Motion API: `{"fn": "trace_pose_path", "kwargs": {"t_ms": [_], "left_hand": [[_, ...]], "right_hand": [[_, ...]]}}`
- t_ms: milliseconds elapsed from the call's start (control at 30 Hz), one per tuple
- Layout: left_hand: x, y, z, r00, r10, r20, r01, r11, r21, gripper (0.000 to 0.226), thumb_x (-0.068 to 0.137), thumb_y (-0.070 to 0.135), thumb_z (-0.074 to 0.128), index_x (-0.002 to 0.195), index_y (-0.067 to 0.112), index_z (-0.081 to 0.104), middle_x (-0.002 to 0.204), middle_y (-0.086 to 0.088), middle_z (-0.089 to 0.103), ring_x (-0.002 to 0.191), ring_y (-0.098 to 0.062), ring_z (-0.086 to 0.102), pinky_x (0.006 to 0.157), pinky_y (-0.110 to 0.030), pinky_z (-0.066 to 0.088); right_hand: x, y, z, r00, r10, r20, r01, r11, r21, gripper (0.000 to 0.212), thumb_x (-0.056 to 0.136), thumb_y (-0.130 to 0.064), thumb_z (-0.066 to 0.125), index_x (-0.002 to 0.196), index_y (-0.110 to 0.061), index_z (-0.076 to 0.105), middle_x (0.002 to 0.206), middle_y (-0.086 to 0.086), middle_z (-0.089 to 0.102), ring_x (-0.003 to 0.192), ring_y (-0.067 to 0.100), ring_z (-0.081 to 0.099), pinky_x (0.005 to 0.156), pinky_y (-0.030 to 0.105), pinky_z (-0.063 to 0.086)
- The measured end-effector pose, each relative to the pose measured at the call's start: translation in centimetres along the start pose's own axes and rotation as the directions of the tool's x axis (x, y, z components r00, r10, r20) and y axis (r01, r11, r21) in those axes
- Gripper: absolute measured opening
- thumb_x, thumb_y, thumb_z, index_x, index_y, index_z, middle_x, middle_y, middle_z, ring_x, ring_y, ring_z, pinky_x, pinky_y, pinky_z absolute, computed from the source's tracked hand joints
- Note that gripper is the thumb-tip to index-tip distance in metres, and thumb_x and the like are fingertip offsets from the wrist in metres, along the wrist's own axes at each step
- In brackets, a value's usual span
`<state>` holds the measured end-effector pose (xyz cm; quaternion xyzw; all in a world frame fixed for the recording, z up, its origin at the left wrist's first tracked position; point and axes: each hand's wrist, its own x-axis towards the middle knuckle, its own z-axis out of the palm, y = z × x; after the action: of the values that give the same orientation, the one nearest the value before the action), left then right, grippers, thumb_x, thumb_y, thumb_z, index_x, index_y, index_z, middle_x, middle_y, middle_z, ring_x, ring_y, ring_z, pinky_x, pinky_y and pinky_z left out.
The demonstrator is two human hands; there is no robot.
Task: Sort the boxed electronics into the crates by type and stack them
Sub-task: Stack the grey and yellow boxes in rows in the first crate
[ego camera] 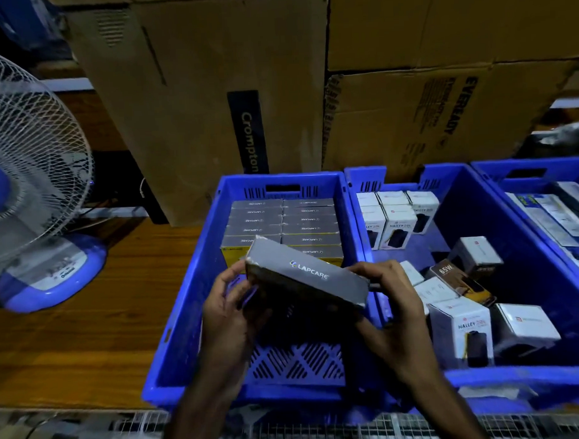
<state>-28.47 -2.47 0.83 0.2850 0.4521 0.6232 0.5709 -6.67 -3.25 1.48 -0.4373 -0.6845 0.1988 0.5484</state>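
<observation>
I hold a grey Lapcare box (311, 274) tilted above the left blue crate (186, 298). My left hand (229, 307) grips its left end and my right hand (388, 301) grips its right end. At the far end of that crate, several matching grey Lapcare boxes (283, 224) stand stacked in two neat rows. The middle blue crate (530, 375) holds white Halley power bank boxes (396, 222) upright at the back. More white boxes and a brown 65W box (447, 273) lie loose toward its front.
A third blue crate (496, 169) with flat boxes sits at the far right. Large cardboard cartons (195, 91) stand behind the crates. A white and blue table fan (27, 182) is on the wooden table (89, 341) to the left. Wire mesh runs along the near edge.
</observation>
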Motion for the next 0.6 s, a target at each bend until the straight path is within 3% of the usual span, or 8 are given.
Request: {"fn": "trace_pose_path", "kwargs": {"t_ms": [67, 133, 167, 233, 300, 467, 533, 600], "left_hand": [[-1.2, -0.2, 1.8, 0.996, -0.063, -0.057, 0.056, 0.991, -0.118, 0.046, 0.084, 0.018, 0.070, 0.129, 0.014, 0.062, 0.109, -0.010, 0.077, 0.093, -0.019, 0.076, 0.073, -0.032, 0.063], [-2.4, -0.6, 3.4, 0.989, -0.148, 0.023, 0.149, 0.959, -0.239, 0.063, 0.083, 0.036, 0.082, 0.132, 0.003, 0.059, 0.127, -0.022, 0.068, 0.116, -0.035, 0.068, 0.097, -0.048, 0.056], [-3.0, -0.5, 4.2, 0.982, -0.177, 0.063, 0.187, 0.945, -0.268, 0.074, 0.079, 0.046, 0.085, 0.129, 0.000, 0.057, 0.127, -0.025, 0.065, 0.118, -0.040, 0.064, 0.103, -0.051, 0.051], [-3.5, -0.3, 4.9, 0.982, -0.172, 0.084, 0.188, 0.947, -0.262, 0.068, 0.073, 0.052, 0.088, 0.117, 0.007, 0.060, 0.107, -0.020, 0.062, 0.102, -0.033, 0.062, 0.094, -0.050, 0.050], [-3.3, 0.3, 4.9, 0.995, -0.099, 0.028, 0.102, 0.983, -0.152, 0.046, 0.078, 0.039, 0.089, 0.104, 0.010, 0.064, 0.091, -0.013, 0.065, 0.088, -0.026, 0.064, 0.081, -0.043, 0.055], [-0.7, 2.6, 1.5, 0.974, 0.203, -0.102, -0.169, 0.948, 0.268, 0.030, 0.081, -0.002, 0.080, 0.107, 0.009, 0.070, 0.097, -0.005, 0.080, 0.087, -0.025, 0.075, 0.075, -0.039, 0.061], [0.5, 4.8, 0.1, 0.941, 0.338, -0.010, -0.288, 0.819, 0.497, 0.032, 0.081, -0.001, 0.082, 0.105, 0.015, 0.070, 0.093, 0.008, 0.080, 0.082, -0.011, 0.075, 0.071, -0.030, 0.061], [2.2, 6.8, -1.2, 0.895, 0.406, 0.182, -0.412, 0.602, 0.684, 0.034, 0.079, 0.016, 0.086, 0.107, 0.023, 0.069, 0.094, 0.014, 0.077, 0.082, -0.005, 0.073, 0.068, -0.028, 0.060]], "right_hand": [[-0.2, -0.3, 1.0, 0.999, -0.019, -0.048, 0.016, 0.999, -0.047, 0.035, 0.080, -0.030, 0.076, 0.112, -0.030, 0.064, 0.103, -0.005, 0.060, 0.098, 0.006, 0.059, 0.079, 0.024, 0.048], [-0.6, -0.6, 2.2, 0.996, -0.067, -0.057, 0.058, 0.989, -0.139, 0.041, 0.072, -0.017, 0.071, 0.111, -0.028, 0.060, 0.102, -0.001, 0.057, 0.095, 0.016, 0.059, 0.078, 0.032, 0.049], [-1.0, -0.9, 2.8, 0.992, -0.120, -0.039, 0.109, 0.973, -0.206, 0.043, 0.070, -0.017, 0.067, 0.111, -0.026, 0.059, 0.104, 0.001, 0.054, 0.094, 0.022, 0.059, 0.078, 0.035, 0.049], [-1.7, -1.4, 3.7, 0.977, -0.213, 0.009, 0.206, 0.931, -0.301, 0.034, 0.079, -0.028, 0.067, 0.111, -0.023, 0.058, 0.105, 0.001, 0.049, 0.091, 0.030, 0.060, 0.075, 0.040, 0.049], [-2.3, -1.8, 4.4, 0.966, -0.256, 0.045, 0.257, 0.916, -0.309, 0.023, 0.091, -0.036, 0.067, 0.109, -0.023, 0.060, 0.103, 0.000, 0.049, 0.088, 0.031, 0.060, 0.068, 0.044, 0.051], [-2.7, -1.0, 4.7, 0.939, -0.209, 0.274, 0.300, 0.887, -0.352, 0.033, 0.091, -0.050, 0.075, 0.115, -0.029, 0.066, 0.114, -0.004, 0.055, 0.101, 0.019, 0.058, 0.079, 0.039, 0.051], [-3.0, -0.2, 4.0, 0.939, -0.164, 0.301, 0.273, 0.890, -0.366, 0.030, 0.091, -0.050, 0.075, 0.113, -0.030, 0.068, 0.116, -0.007, 0.058, 0.105, 0.017, 0.061, 0.084, 0.040, 0.051], [-3.2, 0.6, 2.7, 0.954, -0.112, 0.279, 0.212, 0.909, -0.359, 0.022, 0.093, -0.045, 0.073, 0.108, -0.028, 0.071, 0.113, -0.009, 0.060, 0.102, 0.016, 0.063, 0.085, 0.039, 0.051]]}}
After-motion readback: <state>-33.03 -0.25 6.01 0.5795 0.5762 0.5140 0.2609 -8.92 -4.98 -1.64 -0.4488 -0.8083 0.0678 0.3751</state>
